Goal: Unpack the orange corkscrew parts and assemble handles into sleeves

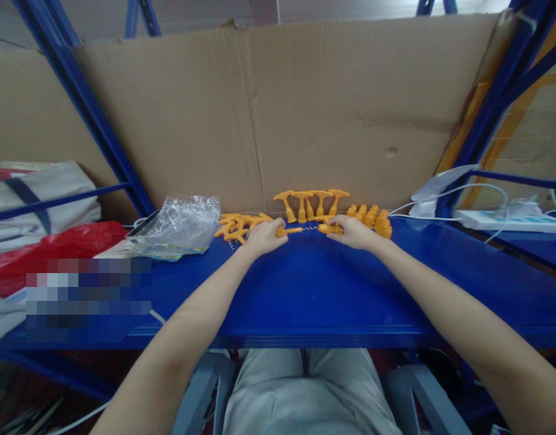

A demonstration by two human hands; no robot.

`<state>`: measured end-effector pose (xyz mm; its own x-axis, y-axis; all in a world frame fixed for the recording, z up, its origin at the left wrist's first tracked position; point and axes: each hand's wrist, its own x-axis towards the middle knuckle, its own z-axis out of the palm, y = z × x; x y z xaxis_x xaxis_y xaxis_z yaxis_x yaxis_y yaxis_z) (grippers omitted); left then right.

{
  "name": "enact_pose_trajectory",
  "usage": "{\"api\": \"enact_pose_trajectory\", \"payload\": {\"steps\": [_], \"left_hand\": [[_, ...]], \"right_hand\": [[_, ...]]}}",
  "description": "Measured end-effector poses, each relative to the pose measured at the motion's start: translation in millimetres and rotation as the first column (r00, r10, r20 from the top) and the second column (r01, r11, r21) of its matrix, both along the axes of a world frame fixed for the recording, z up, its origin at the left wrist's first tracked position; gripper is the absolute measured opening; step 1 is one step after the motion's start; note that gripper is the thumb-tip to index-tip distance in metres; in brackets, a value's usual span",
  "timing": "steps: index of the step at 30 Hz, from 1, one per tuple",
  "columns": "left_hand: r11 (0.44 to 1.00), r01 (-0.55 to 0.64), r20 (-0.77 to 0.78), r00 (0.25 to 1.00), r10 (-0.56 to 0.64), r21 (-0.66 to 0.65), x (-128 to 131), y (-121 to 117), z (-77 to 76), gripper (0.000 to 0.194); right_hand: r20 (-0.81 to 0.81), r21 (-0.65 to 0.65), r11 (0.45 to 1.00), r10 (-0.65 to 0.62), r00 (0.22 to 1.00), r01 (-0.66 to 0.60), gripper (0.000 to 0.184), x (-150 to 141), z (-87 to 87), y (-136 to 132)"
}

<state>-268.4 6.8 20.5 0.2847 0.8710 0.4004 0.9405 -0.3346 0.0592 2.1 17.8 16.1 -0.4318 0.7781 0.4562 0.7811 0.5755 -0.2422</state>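
Note:
My left hand [267,237] is closed around the handle end of an orange corkscrew [293,231], whose ribbed shaft and thin metal spiral point right. In my right hand [354,232], pinched between the fingers, is an orange sleeve [329,229], its near end facing the spiral's tip. Whether the tip touches the sleeve is too small to tell. Beside my left hand lies a pile of orange corkscrew handles [235,225] with metal spirals. Several orange T-shaped corkscrews [302,205] stand upright behind both hands. Close to my right hand is a group of orange sleeves [381,222], partly hidden.
The blue shelf top [314,290] ends at a front edge above my lap. A cardboard sheet [350,109] closes off the back. Clear plastic bags [182,226] and a red bag [60,248] lie left. To the right are a white power strip [508,222] and cables.

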Motion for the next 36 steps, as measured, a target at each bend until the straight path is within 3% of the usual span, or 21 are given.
{"api": "enact_pose_trajectory", "payload": {"steps": [9,14,22,26,30,33,36], "left_hand": [[0.995,0.091,0.093,0.991,-0.095,0.049,5.5,1.5,-6.2,0.027],[0.977,0.195,0.180,0.961,-0.209,0.090,14.1,-0.7,-8.9,0.025],[0.982,0.141,0.215,0.962,-0.166,0.129,19.4,-5.1,-11.3,0.026],[0.985,0.121,0.218,0.965,-0.146,0.124,18.9,-4.4,-12.4,0.025],[0.986,0.092,0.220,0.968,-0.122,0.142,16.7,-2.3,-12.9,0.025],[0.982,0.099,0.239,0.962,-0.136,0.160,15.6,-1.5,-13.0,0.023],[0.978,0.117,0.272,0.949,-0.161,0.173,16.1,-1.5,-13.6,0.022]], "right_hand": [[-0.045,0.108,0.979,0.176,0.983,-0.171,0.031,-4.2,-4.3,-0.3],[-0.051,0.128,0.978,0.173,0.984,-0.165,0.038,-7.1,-5.9,-2.8],[-0.047,0.137,0.970,0.208,0.977,-0.200,0.037,-9.8,-7.0,-5.8],[-0.121,0.111,0.970,0.230,0.966,-0.217,0.042,-8.7,-6.2,-1.6],[-0.353,-0.032,0.960,0.249,0.902,-0.277,0.050,-2.4,-8.7,7.8],[-0.544,-0.228,0.908,0.180,0.820,-0.351,0.049,2.6,-8.4,9.8],[-0.626,-0.329,0.859,0.113,0.772,-0.393,0.053,6.5,-3.8,6.1]]}}
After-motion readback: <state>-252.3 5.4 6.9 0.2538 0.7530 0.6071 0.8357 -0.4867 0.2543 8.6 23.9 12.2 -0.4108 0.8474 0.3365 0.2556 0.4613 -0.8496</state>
